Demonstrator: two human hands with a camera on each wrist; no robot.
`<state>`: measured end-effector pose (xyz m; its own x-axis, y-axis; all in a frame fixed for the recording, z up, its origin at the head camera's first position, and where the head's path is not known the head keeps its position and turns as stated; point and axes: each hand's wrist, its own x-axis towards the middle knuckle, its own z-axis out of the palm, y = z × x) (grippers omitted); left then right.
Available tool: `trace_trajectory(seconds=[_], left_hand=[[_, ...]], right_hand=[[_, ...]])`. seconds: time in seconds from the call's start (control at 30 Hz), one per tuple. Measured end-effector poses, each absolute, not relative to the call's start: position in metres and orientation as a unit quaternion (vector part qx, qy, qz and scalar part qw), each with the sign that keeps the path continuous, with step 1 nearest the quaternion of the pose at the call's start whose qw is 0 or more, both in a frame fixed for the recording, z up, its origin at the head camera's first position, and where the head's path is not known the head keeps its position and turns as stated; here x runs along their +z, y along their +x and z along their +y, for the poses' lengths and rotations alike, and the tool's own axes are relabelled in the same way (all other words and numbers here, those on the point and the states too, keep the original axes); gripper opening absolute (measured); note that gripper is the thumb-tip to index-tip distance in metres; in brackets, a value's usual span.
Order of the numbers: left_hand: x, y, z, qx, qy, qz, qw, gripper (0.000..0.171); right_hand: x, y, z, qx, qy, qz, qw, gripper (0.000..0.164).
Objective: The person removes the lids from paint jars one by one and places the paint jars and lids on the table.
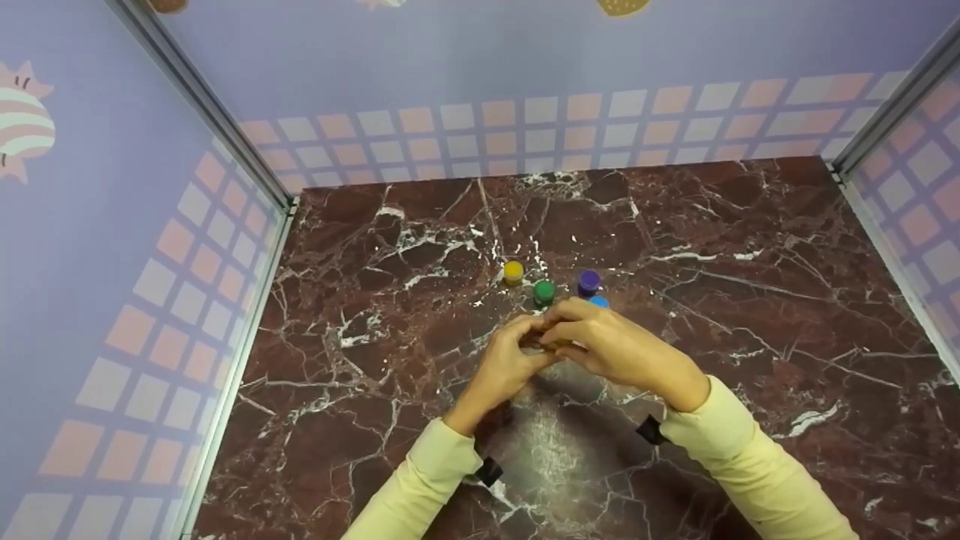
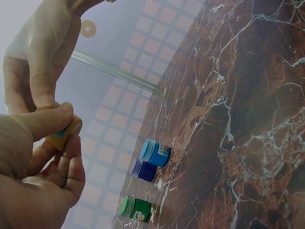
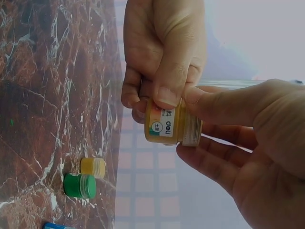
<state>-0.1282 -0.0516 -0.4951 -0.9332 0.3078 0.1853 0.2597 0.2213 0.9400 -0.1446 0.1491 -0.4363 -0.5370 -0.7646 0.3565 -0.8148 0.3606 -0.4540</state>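
Observation:
Above the dark marbled table, both hands meet on a small ochre paint jar (image 3: 164,126) with a white "deli" label and a clear screw lid (image 3: 192,129). My left hand (image 1: 508,361) pinches the jar's body, thumb pressed on the label in the right wrist view. Thumb and fingers of my right hand (image 1: 615,346) grip the lid, which sits on the jar. In the head view the fingers hide most of the jar. Just beyond the hands stand a green paint jar (image 1: 544,293), a purple one (image 1: 589,283) and a blue one (image 1: 598,301), partly covered by the right hand.
A yellow paint jar (image 1: 513,273) stands left of the green one. Lilac panels with pink and white squares wall the marbled table (image 1: 360,420) at the back and both sides. Small white flecks show around the jars.

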Motion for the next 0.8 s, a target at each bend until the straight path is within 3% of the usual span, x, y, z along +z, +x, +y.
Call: trace_trajectory(seconds=[0.4, 0.53, 0.8], left_hand=[[-0.4975, -0.1264, -0.0486, 0.602, 0.176, 0.779, 0.015, 0.032], [-0.498, -0.1258, -0.0457, 0.636, 0.164, 0.754, 0.008, 0.034], [-0.4954, -0.1246, -0.0428, 0.657, 0.112, 0.746, -0.009, 0.039]], right_hand=[[-0.437, -0.1451, 0.1516, 0.299, 0.469, -0.829, 0.051, 0.025], [-0.4335, -0.1439, 0.1516, 0.317, 0.425, -0.845, 0.071, 0.03], [-0.432, -0.139, 0.1491, 0.352, 0.326, -0.871, 0.107, 0.025]])
